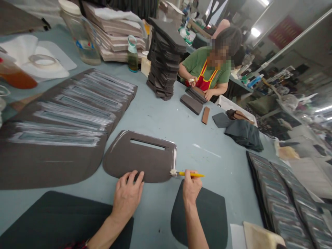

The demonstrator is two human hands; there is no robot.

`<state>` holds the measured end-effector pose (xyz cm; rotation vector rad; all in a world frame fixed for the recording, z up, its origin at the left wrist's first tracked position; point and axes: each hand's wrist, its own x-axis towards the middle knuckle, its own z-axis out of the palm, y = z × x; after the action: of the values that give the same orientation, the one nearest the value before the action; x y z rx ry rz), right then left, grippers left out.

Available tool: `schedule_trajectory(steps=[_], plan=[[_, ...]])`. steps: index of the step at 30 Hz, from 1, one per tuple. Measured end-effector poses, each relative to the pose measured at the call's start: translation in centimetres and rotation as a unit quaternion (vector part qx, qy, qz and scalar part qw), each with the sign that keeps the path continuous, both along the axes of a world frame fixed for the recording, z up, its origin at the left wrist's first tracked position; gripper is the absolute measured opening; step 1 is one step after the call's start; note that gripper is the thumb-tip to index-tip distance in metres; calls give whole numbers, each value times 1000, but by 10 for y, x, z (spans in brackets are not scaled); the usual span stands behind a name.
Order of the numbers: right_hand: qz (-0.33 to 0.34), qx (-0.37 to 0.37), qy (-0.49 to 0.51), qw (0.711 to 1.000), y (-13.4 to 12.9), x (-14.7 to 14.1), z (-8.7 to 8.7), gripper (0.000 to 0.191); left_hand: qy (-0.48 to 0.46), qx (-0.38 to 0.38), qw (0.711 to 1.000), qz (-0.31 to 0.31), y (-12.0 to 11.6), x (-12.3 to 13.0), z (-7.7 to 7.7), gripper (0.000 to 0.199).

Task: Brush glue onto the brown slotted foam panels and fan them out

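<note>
Item: left hand (127, 197), fingers spread open, pressing flat on a dark brown slotted panel (140, 160), which lies on the blue-grey worktable (220, 173) just ahead of the person. Item: right hand (192, 186), fingers closed around a yellow-handled brush (191, 174), its white-loaded bristles (173, 172) touching the panel's right edge. Step, as judged: white adhesive going onto the rim; the unwhitened lower edge calls for the brush, panel held flat. Condition: top and right edges streaked white. Beyond: overlapped coated panels (59, 128), a tall panel stack (163, 58), a seated co-worker (204, 65).
</note>
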<state>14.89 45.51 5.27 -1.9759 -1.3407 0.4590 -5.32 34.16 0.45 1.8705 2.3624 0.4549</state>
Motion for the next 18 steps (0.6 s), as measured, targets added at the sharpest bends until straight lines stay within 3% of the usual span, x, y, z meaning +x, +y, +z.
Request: schedule_trajectory(steps=[2, 4, 8, 10, 12, 15, 18], plan=[[0, 30, 27, 999, -5, -8, 8, 30, 3, 6, 1000, 1, 0, 0, 0, 38], [32, 57, 99, 993, 4, -36, 15, 30, 8, 15, 1000, -1, 1, 0, 1, 37], [174, 59, 252, 950, 33, -140, 16, 29, 24, 34, 999, 4, 2, -1, 5, 35], [224, 60, 285, 930, 43, -190, 9, 26, 30, 37, 999, 8, 2, -1, 7, 33], [254, 59, 291, 920, 52, -221, -1, 23, 37, 40, 999, 7, 1, -1, 8, 31], [257, 57, 266, 927, 69, -215, -14, 22, 41, 45, 998, 3, 1, -3, 7, 33], [150, 69, 213, 963, 81, -152, -14, 26, 34, 46, 998, -1, 1, -3, 5, 36]])
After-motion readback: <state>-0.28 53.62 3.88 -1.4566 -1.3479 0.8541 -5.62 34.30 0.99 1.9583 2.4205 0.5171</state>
